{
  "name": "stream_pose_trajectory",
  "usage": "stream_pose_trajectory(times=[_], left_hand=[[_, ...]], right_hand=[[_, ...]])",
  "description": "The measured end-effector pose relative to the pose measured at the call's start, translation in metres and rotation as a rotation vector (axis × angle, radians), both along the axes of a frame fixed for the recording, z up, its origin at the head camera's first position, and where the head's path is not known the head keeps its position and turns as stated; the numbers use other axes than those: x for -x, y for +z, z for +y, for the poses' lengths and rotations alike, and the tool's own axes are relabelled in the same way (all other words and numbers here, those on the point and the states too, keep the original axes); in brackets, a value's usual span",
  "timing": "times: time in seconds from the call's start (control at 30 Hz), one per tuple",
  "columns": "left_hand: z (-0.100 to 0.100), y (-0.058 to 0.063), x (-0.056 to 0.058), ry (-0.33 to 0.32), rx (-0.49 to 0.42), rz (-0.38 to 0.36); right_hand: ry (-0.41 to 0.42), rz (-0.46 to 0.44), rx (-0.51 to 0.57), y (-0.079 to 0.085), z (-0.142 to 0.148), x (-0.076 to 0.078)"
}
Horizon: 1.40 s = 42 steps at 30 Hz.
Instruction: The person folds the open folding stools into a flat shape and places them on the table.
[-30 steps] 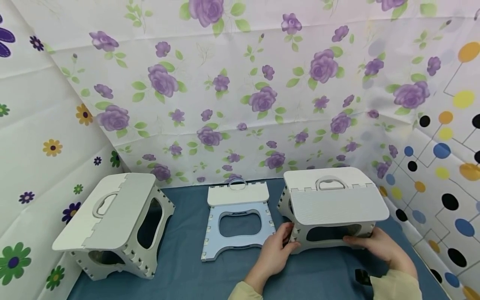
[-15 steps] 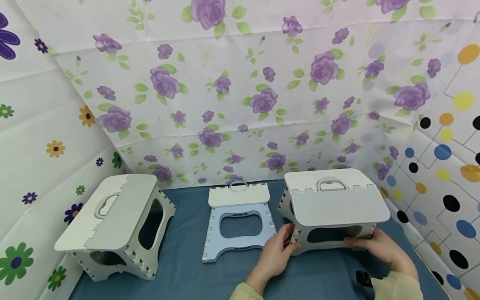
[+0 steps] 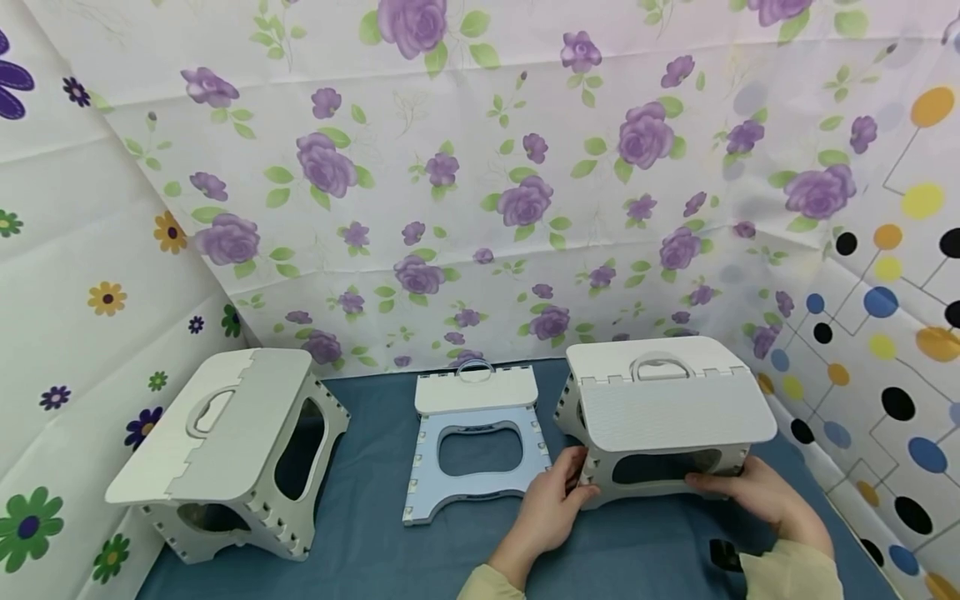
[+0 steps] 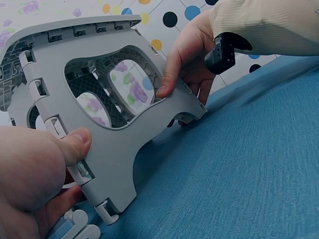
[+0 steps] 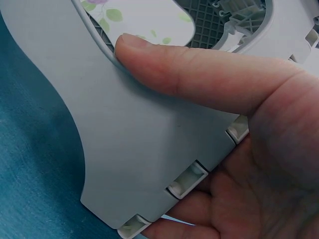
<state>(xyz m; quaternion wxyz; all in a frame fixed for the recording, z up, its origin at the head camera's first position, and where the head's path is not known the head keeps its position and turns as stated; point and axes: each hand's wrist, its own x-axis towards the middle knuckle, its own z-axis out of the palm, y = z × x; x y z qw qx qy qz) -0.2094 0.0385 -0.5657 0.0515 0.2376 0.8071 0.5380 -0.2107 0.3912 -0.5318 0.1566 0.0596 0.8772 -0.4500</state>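
Observation:
An unfolded white-and-grey folding step stool (image 3: 675, 408) stands at the right of the head view, a carry handle in the middle of its top. My left hand (image 3: 551, 504) grips its near left leg, thumb on the front panel and fingers round the hinged corner. At the near right leg, my right hand (image 3: 772, 496) holds on the same way; its thumb (image 5: 184, 74) lies across the front panel by the cut-out, its fingers curl round the edge. Flat on the cloth, just left of my left hand, lies a folded blue-and-white step stool (image 3: 480, 483).
A second unfolded white-and-grey step stool (image 3: 225, 433) stands at the left. Blue cloth (image 3: 375, 550) covers the surface. A flowered sheet (image 3: 480, 167) hangs behind, and a dotted sheet (image 3: 885, 350) borders the right. A black wrist device (image 3: 725, 554) sits at my right cuff.

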Motion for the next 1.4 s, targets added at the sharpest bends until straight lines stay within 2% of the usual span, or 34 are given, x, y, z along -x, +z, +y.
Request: stream_pose_trajectory(times=[0.33,0.87,1.4], left_hand=[[0.0,-0.0023,0.0016,-0.002,-0.003,-0.017],[-0.0001,0.0007,-0.0004,0.015,0.035,0.031],[0.0002,0.0004,0.0017,0.014,0.032,0.002]], right_hand=[[0.02,-0.004,0.015,-0.002,0.0016,0.0014],[0.028,-0.008,0.019,-0.0005,0.0004,0.0012],[0.016,-0.03,0.008,0.0014,-0.0005,0.0034]])
